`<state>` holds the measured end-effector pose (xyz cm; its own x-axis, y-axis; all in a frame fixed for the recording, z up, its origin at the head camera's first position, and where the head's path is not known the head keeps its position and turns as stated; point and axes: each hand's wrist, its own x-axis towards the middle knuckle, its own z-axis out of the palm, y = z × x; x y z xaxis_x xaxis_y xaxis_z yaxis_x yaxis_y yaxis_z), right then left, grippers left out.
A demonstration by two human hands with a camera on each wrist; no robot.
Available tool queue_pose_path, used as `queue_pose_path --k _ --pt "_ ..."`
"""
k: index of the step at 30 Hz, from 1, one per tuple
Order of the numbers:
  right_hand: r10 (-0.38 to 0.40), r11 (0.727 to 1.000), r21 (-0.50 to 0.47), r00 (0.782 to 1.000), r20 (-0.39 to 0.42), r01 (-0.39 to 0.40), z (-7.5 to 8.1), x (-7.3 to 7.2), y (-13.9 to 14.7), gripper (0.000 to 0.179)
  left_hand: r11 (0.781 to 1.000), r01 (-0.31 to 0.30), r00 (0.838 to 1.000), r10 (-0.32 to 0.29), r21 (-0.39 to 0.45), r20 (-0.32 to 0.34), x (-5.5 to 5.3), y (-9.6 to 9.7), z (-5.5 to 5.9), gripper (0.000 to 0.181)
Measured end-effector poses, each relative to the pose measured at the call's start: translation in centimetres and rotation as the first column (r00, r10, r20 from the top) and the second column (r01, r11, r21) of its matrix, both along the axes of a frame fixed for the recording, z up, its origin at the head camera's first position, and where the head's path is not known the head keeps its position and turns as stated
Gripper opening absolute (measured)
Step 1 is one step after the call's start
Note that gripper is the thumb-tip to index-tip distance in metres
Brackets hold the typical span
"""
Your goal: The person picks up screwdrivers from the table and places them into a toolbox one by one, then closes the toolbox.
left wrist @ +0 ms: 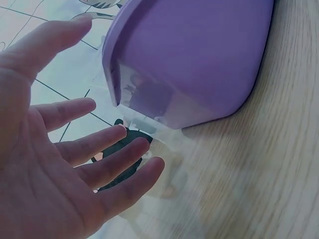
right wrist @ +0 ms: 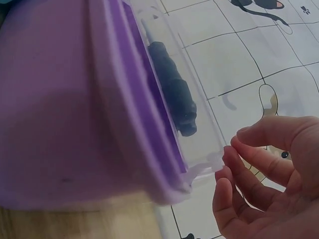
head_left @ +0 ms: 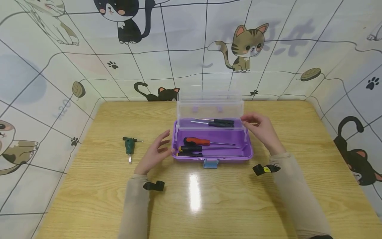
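A purple toolbox [head_left: 212, 159] stands with its clear lid [head_left: 210, 98] raised at the back. Inside lie an orange-red screwdriver [head_left: 197, 141], a yellow-and-black screwdriver [head_left: 191, 149] and a black screwdriver [head_left: 190, 154]. Two more black-handled screwdrivers [head_left: 223, 121] lie further back, seemingly in a clear upper tray [right wrist: 202, 117]. My right hand [head_left: 262, 129] is at the right edge of the clear part, fingers bent, fingertips touching or very near its corner; no firm grip shows. My left hand [head_left: 153, 155] is beside the box's left wall, fingers spread, holding nothing.
A green-handled driver [head_left: 129, 146] with a metal tip and a crosswise piece at its top lies on the wooden table [head_left: 221, 209], left of my left hand. A blue latch [head_left: 211, 163] hangs on the box's front. Cat-patterned cloth [head_left: 191, 63] rises behind the table.
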<state>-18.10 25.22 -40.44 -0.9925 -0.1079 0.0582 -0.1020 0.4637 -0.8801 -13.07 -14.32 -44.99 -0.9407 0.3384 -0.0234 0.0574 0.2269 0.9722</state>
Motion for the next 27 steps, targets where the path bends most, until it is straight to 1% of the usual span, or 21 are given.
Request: queue_pose_path --k 2,4,7,10,15,19,22,24,27 --pt "0.003 1.000 -0.013 1.000 0.001 -0.003 -0.2 0.2 0.1 0.025 1.000 -0.012 1.000 0.011 -0.017 -0.016 -0.2 -0.3 -0.6 0.072" --pt "0.005 1.000 -0.027 1.000 -0.005 -0.005 -0.4 0.4 0.3 0.026 0.999 -0.028 0.999 0.027 -0.029 -0.035 -0.2 -0.6 -0.7 0.069" --pt "0.007 0.999 -0.040 1.000 -0.012 -0.007 -0.9 0.8 0.7 0.029 0.997 -0.050 0.997 0.047 -0.052 -0.062 -0.3 -1.1 -0.6 0.063" --pt "0.012 0.999 -0.047 1.000 -0.009 -0.012 -1.4 1.3 1.2 0.030 0.995 -0.068 0.995 0.063 -0.074 -0.073 -0.3 -1.8 -0.6 0.060" --pt "0.020 0.997 -0.080 1.000 0.010 -0.019 -2.4 2.2 1.6 0.036 0.991 -0.095 0.993 0.088 -0.090 -0.080 0.0 -3.1 -0.6 0.057" --pt "0.006 0.994 -0.112 1.000 0.023 -0.003 -2.7 3.0 1.6 0.041 0.982 -0.138 0.985 0.123 -0.130 -0.117 0.4 -4.3 -0.4 0.054" --pt "0.010 0.992 -0.125 0.999 0.033 -0.006 -2.9 3.5 1.6 0.042 0.976 -0.161 0.979 0.140 -0.146 -0.147 0.6 -5.0 0.2 0.052" --pt "0.021 0.992 -0.127 0.999 0.043 -0.016 -3.0 3.8 1.6 0.042 0.977 -0.166 0.978 0.145 -0.135 -0.152 0.9 -5.3 1.1 0.051" --pt "0.041 0.989 -0.144 0.997 0.058 -0.032 -3.3 4.3 1.6 0.043 0.972 -0.183 0.975 0.161 -0.149 -0.150 1.2 -5.7 2.5 0.050"
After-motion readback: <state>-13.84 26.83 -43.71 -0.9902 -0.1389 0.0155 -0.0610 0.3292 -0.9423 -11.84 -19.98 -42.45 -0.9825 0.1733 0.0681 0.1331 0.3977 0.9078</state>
